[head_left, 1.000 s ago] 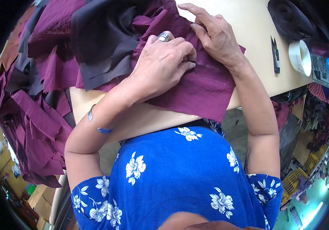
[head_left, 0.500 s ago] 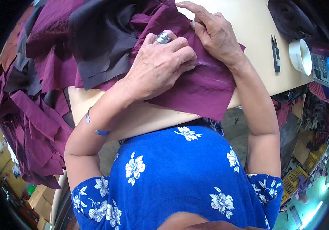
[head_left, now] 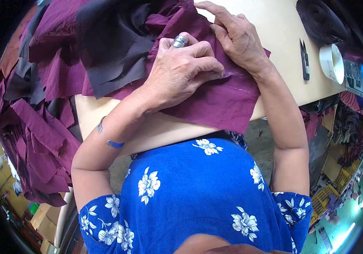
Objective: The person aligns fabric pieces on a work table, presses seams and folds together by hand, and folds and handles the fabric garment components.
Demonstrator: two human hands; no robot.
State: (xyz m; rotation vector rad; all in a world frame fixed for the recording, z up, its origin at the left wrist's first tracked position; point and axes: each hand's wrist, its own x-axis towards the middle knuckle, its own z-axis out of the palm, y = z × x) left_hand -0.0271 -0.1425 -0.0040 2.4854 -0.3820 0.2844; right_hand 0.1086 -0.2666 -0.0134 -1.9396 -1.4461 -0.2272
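Observation:
Maroon fabric (head_left: 215,103) lies creased over the table's front edge, under both hands. My left hand (head_left: 183,67), wearing a silver ring, rests on it with fingers curled and thumb and fingertips pressed together at the cloth; whatever is between them is hidden. At the upper right of the cloth, my right hand (head_left: 236,38) has its index finger stretched out and its thumb apart, touching the fabric's edge. A black piece of fabric (head_left: 113,51) lies beside my left hand, on top of more maroon cloth.
Black snips (head_left: 304,61) lie on the tabletop (head_left: 281,31) at the right, beside a white tape roll (head_left: 331,63). A dark fabric roll (head_left: 321,19) is at the back right. Many maroon pieces (head_left: 41,139) hang at the left. Yellow crates (head_left: 325,199) stand low at the right.
The fingertips of my left hand have moved slightly right and down across the maroon cloth. My right hand has hardly moved.

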